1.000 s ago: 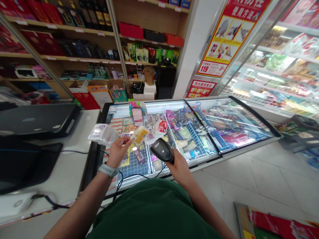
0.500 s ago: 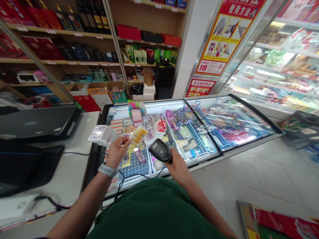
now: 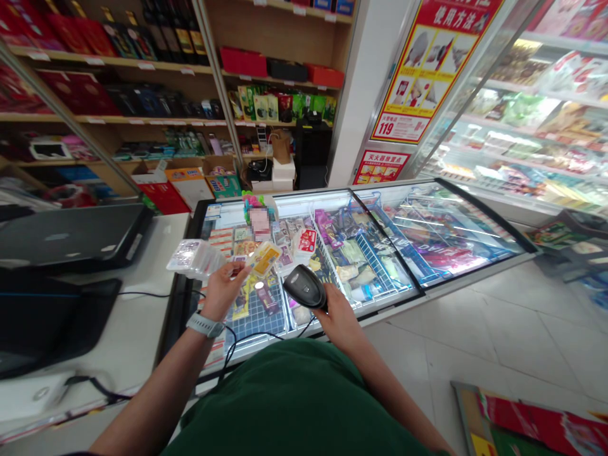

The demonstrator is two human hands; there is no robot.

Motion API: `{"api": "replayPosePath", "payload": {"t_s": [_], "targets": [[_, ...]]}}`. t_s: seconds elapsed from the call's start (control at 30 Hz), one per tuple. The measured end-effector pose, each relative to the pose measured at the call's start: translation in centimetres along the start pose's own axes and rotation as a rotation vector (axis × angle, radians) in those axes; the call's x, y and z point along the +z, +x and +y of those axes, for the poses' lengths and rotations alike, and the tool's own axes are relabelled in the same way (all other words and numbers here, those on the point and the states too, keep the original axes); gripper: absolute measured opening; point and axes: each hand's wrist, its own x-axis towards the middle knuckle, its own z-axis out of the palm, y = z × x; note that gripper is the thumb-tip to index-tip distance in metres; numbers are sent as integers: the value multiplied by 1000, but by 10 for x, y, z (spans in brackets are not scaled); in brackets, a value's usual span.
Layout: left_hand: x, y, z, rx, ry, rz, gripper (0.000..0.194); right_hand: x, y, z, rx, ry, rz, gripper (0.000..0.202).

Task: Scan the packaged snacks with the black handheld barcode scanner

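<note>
Head: pack (image 3: 266,258) between close-set left fingers (image 3: 242,276), right fingers (image 3: 332,297) around scanner (image 3: 304,286).

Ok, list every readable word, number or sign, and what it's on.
"使用方法": tall red poster
"119": same poster, lower down
"灭火器放置点": smaller red sign below it
Too small, cut off or blurred: remaining poster print, yellow-labelled pack in the left hand, red-labelled pack, shelf tags, freezer packages.
</note>
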Motion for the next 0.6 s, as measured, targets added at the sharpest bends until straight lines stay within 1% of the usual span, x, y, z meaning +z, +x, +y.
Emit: {"api": "replayPosePath", "payload": {"t_s": [0.13, 0.27, 0.33, 0.4, 0.47, 0.6], "targets": [[1, 0, 2, -16, -12, 7, 35, 1, 1, 1, 3, 1, -20, 14], [1, -1, 3, -43, -40, 9, 34, 1, 2, 1, 1, 0, -9, 14], [0, 1, 0, -127, -96, 34, 36, 1, 3, 1, 9, 0, -4, 13], [-2, 5, -7, -235, -160, 78, 39, 1, 3, 1, 15, 6, -1, 12], [-3, 11, -19, -332, -198, 122, 39, 1, 3, 4, 15, 16, 5, 12], [-6, 24, -50, -557, -249, 189, 28, 3, 2, 9, 16, 37, 5, 16]]}}
